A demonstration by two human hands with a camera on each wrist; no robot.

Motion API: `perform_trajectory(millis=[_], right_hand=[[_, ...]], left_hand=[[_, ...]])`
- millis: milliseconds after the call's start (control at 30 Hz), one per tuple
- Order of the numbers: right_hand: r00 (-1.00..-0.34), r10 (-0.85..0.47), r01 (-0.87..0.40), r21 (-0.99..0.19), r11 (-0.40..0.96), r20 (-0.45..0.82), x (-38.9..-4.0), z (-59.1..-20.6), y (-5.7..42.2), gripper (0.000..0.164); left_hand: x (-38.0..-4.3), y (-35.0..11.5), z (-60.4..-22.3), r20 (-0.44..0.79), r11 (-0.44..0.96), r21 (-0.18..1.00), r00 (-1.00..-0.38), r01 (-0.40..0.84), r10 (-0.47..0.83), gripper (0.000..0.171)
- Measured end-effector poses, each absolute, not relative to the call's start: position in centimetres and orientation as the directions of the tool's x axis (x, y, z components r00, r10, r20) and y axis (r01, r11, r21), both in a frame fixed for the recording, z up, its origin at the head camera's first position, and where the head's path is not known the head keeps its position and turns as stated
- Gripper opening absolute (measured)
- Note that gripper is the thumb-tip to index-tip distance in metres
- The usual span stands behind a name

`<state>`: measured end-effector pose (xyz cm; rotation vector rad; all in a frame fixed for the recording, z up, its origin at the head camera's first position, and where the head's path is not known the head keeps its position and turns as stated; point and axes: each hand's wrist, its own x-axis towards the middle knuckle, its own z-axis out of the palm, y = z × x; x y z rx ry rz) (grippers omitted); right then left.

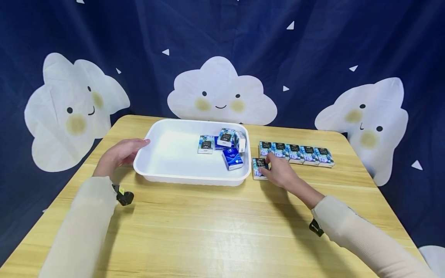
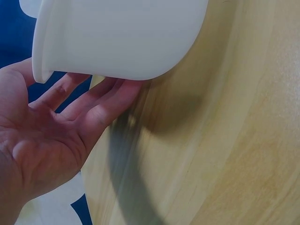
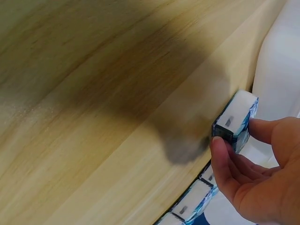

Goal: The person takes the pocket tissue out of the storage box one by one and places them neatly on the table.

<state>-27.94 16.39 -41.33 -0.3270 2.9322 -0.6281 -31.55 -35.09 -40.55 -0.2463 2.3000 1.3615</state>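
Observation:
A white plastic tray (image 1: 187, 180) stands on the table, with several small tissue packs inside at its right end. My left hand (image 1: 126, 150) holds the tray's left end, thumb at the rim and fingers under the outer wall, as the left wrist view also shows. With thumb and fingers, my right hand (image 1: 282, 173) pinches a blue floral tissue pack (image 3: 239, 110) just outside the tray's right wall. Behind that hand runs a row of matching tissue packs (image 1: 295, 153), side by side. Part of the pinched pack is hidden by the fingers.
Inside the tray, a dark blue tissue pack (image 1: 232, 159) leans near floral packs, one flat (image 1: 206, 144) and one standing on edge (image 1: 240, 141). The wooden table (image 1: 208, 224) reaches back to a navy curtain (image 1: 295, 58) with cloud prints.

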Motion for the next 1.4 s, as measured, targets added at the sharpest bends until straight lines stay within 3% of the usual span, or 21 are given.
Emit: perform_trajectory(millis=[833,1400], right_hand=[[-0.969,-0.237,-0.187,-0.429,0.884,-0.066,-28.34,-41.32,16.30,0.042],[-0.970,-0.235,-0.184,-0.427,0.885,-0.069,-28.68,-41.32,16.28,0.044]], left_hand=[[-31.23,-35.00,-40.38,-0.454,0.496,0.785,-0.890,-0.370,0.054,0.085],[-31.52,-35.15,-40.70,-0.459,0.447,0.810,-0.885,-0.378,0.082,0.077]])
